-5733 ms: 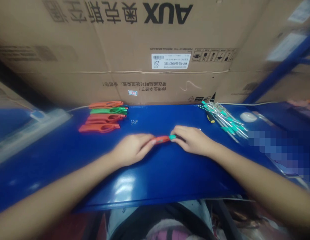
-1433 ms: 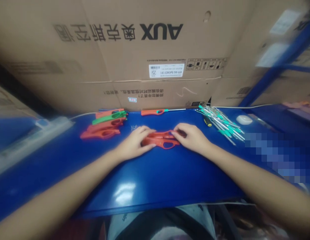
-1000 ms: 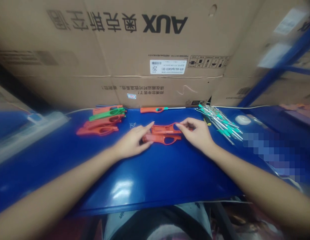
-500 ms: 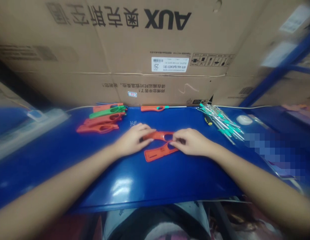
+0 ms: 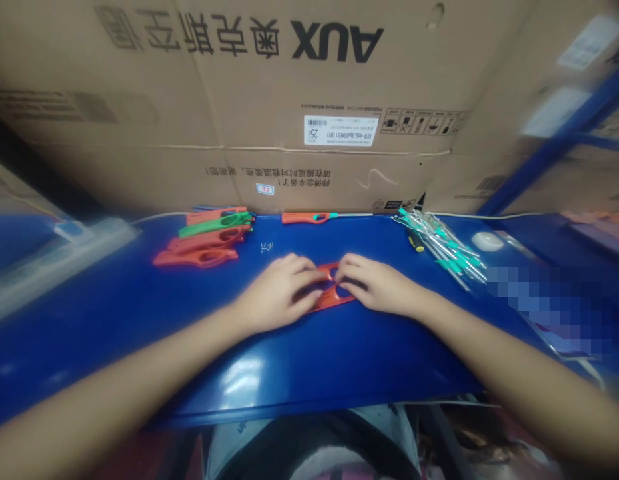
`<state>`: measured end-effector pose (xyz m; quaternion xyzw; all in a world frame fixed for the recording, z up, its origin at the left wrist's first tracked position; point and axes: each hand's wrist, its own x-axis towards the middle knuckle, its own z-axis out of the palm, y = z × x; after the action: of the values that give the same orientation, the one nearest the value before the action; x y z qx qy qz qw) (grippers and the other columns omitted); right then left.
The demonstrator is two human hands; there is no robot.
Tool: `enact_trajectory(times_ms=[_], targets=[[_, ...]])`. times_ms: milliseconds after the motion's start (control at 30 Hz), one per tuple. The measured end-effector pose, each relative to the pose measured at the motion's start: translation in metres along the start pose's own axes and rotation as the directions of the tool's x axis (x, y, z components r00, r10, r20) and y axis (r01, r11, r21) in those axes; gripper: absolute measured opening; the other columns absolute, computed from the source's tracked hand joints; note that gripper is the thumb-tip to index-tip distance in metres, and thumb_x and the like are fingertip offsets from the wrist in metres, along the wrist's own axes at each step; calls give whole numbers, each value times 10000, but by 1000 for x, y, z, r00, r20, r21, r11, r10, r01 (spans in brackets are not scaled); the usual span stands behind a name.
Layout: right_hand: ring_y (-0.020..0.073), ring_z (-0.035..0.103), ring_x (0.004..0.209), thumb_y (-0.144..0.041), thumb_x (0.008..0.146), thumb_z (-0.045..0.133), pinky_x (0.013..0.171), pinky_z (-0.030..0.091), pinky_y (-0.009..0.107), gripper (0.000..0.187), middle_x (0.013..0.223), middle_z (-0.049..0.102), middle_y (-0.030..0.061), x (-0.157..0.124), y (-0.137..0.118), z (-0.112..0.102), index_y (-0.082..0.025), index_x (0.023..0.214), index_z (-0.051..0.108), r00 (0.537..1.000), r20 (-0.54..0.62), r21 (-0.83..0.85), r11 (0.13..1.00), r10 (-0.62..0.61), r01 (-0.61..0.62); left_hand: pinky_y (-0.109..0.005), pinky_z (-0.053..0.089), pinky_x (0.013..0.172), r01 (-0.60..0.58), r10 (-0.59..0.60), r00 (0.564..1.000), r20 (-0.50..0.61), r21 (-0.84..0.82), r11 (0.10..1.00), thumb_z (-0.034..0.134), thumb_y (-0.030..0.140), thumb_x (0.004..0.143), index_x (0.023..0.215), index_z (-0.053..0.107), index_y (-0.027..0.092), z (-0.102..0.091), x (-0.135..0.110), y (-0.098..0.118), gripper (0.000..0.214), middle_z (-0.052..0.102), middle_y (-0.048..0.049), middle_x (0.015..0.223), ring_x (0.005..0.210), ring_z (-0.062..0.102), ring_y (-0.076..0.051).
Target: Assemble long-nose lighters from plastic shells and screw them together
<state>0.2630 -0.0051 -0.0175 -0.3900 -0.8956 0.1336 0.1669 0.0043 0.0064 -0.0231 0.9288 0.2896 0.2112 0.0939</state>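
Two orange lighter shell halves lie side by side on the blue tabletop, between my hands. Over their handle ends curls my left hand [image 5: 284, 293], its thumb and fingers closed around the pieces and hiding much of them. My right hand [image 5: 376, 283] pinches at the finger-loop ends, with thumb and fingertips bent. Between the hands show the loop of the far shell half [image 5: 332, 267] and part of the near shell half [image 5: 332, 299]. How firmly each hand grips which half is partly hidden.
At left is a pile of orange and green lighter shells [image 5: 204, 233]. An orange lighter with a metal rod [image 5: 304, 218] lies by the cardboard wall [image 5: 239, 100]. Right of it are several metal rods with teal parts [image 5: 442, 247], a black-and-yellow screwdriver [image 5: 417, 243] and a white round object [image 5: 488, 241].
My left hand has moved right and slightly nearer me, now covering the handle ends of both shell halves. The halves are closer together. My right hand has shifted slightly left.
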Motion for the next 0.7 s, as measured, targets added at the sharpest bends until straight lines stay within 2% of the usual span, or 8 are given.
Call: enact_trajectory(times_ms=[133, 333, 533, 700], targets=[[198, 642, 962, -182, 952, 563, 813, 521, 318, 172, 1164, 625, 73, 1, 0, 0, -234, 1105, 623, 998, -37, 11, 999, 41, -40, -428, 507, 971, 31, -29, 999, 40, -35, 999, 474, 195, 990, 1322, 631, 204, 5, -3, 12, 367, 661, -115, 1250, 1115, 598, -261], [196, 638, 964, -158, 946, 572, 818, 502, 313, 128, 1062, 662, 52, 3, -1, -2, -226, 1015, 655, 998, -21, -4, 999, 52, -52, -411, 500, 998, 11, -11, 1000, 2, -108, 994, 516, 132, 953, 1259, 668, 208, 7, -1, -2, 350, 705, -76, 1212, 1099, 625, -231], [182, 626, 933, -162, 937, 602, 788, 478, 295, 86, 1031, 673, 48, 4, 3, 0, -201, 993, 656, 999, -43, 6, 1000, 29, -29, -385, 508, 984, -60, 55, 998, -28, -191, 980, 534, 202, 973, 1223, 693, 195, 6, 2, -21, 297, 725, -76, 1172, 1087, 639, -219], [160, 622, 875, -146, 916, 632, 760, 459, 274, 68, 1007, 680, 36, 7, 6, 4, -192, 957, 660, 995, -96, 52, 998, 33, -28, -395, 517, 988, -72, 65, 997, -44, -179, 981, 562, 243, 972, 1238, 694, 195, 8, 2, -29, 300, 720, -84, 1189, 1100, 641, -224]])
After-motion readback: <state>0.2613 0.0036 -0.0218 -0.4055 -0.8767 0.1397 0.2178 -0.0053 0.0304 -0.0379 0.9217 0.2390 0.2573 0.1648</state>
